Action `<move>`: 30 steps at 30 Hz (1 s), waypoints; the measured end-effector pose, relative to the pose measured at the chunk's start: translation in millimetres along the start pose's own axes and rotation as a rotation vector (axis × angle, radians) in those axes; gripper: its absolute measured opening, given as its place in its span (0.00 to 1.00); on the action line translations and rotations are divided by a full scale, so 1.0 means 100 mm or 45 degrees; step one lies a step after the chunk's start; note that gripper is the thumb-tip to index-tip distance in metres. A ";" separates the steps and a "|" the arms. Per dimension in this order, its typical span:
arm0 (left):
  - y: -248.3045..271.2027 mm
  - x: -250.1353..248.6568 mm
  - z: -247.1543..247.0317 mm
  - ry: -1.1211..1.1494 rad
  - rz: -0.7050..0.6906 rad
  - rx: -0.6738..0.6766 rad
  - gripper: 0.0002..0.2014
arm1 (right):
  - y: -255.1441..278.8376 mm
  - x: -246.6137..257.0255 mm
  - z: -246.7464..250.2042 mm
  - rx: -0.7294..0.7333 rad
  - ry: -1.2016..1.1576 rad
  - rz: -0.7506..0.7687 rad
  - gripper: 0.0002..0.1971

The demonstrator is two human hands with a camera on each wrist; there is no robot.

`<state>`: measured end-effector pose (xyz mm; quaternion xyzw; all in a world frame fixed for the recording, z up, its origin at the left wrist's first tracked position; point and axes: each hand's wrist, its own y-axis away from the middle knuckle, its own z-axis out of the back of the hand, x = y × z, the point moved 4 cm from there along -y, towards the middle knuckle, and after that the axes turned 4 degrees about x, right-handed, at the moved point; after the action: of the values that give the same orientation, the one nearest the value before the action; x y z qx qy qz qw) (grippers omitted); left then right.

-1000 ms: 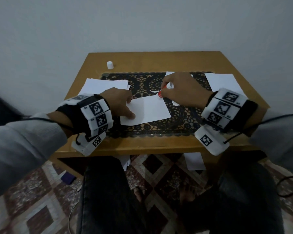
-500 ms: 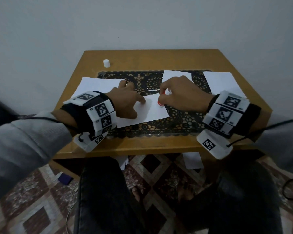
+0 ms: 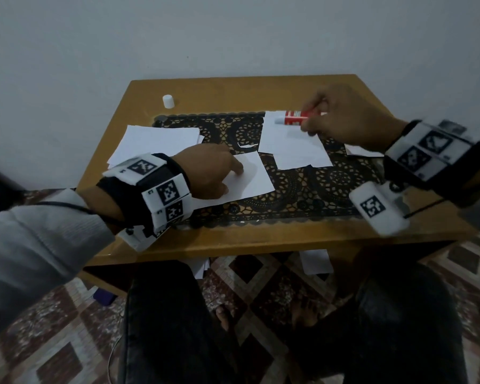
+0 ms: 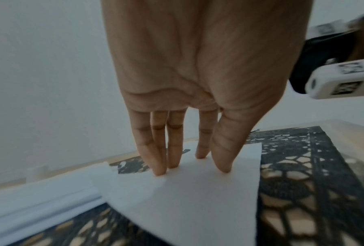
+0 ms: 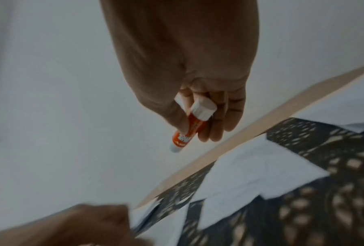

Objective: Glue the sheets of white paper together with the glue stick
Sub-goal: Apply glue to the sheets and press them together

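A: What had changed by then?

B: The right hand had lifted the glue stick off the sheet. Half a second earlier its tip was on the sheet's far edge, close to the left hand; now it was in the air, well away to the right, above another sheet.

A: How was it held?

B: Pinched between thumb and fingers around the red barrel, lying roughly level, the white tip pointing back toward the left hand. The right wrist view showed the fingers wrapped round it, the flat white base nearest the palm.

A: And the left hand?

B: It stayed on the sheet. The fingers were straight, tips pressed down on the paper, thumb beside them, holding nothing. The sheet spread out from under those fingertips toward the person, over the black lace mat.

A: The cap?

B: A small white cap stood on the wooden table, far beyond the left hand, so the stick was open.

A: What did that mean for the job?

B: I'd judge the gluing pass on that edge was over. Joining another sheet on top looked next; whether glue covered the edge, I couldn't tell.
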<state>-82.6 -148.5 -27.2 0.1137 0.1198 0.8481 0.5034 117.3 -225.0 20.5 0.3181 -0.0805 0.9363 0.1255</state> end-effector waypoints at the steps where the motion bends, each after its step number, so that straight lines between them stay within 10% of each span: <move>1: -0.01 -0.02 0.01 -0.035 -0.012 -0.006 0.25 | -0.12 -0.09 0.02 -0.013 0.006 -0.027 0.10; 15: -0.14 0.06 0.02 -0.194 -0.126 -0.071 0.27 | -1.33 -0.67 0.00 -0.204 0.388 -0.277 0.17; 30: -0.13 0.02 -0.02 -0.318 -0.137 -0.078 0.24 | -1.14 -0.89 0.38 -0.095 0.587 -0.315 0.23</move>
<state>-73.5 -141.0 -33.1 0.1961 0.0361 0.8025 0.5623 240.0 -141.1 3.2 0.0991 -0.0448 0.9579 0.2656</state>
